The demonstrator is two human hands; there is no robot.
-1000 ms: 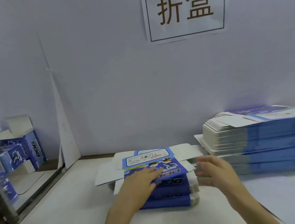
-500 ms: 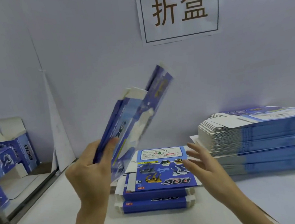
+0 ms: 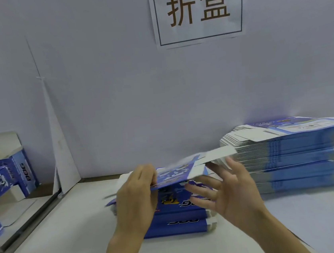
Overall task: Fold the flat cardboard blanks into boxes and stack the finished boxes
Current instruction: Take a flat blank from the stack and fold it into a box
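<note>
Near the worktop's (image 3: 71, 241) front edge, centre: L hand (image 3: 137, 200) grips a flat blue blank (image 3: 179, 172), fingers curled round its left end. The blank is blurred & held roughly level. R hand (image 3: 232, 193) is just beside the blank's right end, fingers spread apart; can't tell if it touches. Below both, a short pile of blanks (image 3: 180, 218) lies on the worktop. At the back right corner, a tall stack of blanks (image 3: 290, 154). Off the left edge, folded boxes (image 3: 21, 172), flaps up. On the wall behind, a paper sign (image 3: 198, 8) w/ 2 characters.

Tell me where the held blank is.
Head view, centre: the left hand holds the blank above the small pile, left of the tall stack.
</note>
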